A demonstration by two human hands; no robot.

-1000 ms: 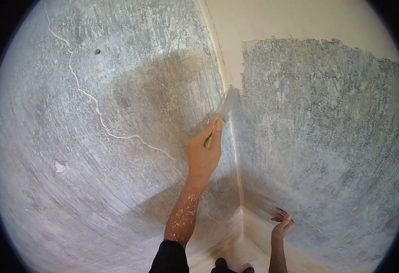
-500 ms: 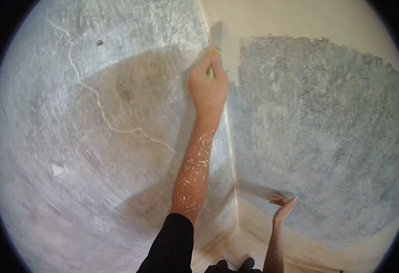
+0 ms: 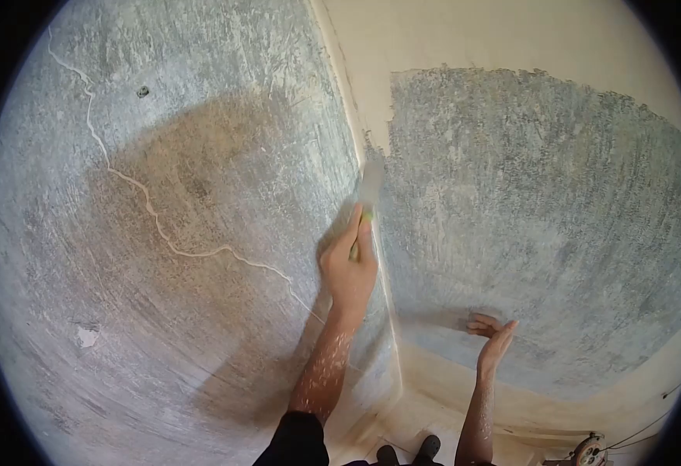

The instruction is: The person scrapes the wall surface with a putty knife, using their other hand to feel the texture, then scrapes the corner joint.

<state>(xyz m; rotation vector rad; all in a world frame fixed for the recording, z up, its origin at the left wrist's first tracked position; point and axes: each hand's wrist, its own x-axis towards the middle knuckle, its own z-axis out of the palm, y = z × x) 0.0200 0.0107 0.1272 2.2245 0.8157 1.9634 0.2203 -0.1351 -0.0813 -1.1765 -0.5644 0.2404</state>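
My left hand (image 3: pixel 350 260) is closed round the green handle of a scraper, its fingers pointing up along the wall corner. The scraper's blade (image 3: pixel 371 183) lies at the corner, on the edge of the right-hand wall, just below a strip of cream coating. White flakes cover the forearm below a black sleeve. Lower right, my right hand (image 3: pixel 496 343) is held up with its fingers apart and nothing in it, close to the grey right wall (image 3: pixel 527 210). Whether its fingertips touch the wall I cannot tell.
The grey left wall (image 3: pixel 224 171) has a long pale crack line, a small dark hole (image 3: pixel 143 92) and a white patch (image 3: pixel 87 335). Cream coating (image 3: pixel 511 31) covers the upper right wall. Below are two dark shoes (image 3: pixel 429 446) and a round device with cables (image 3: pixel 590 450).
My left hand has moved down along the corner with the scraper. My right hand sits slightly higher and further right in view. The round device has come into view at the bottom right.
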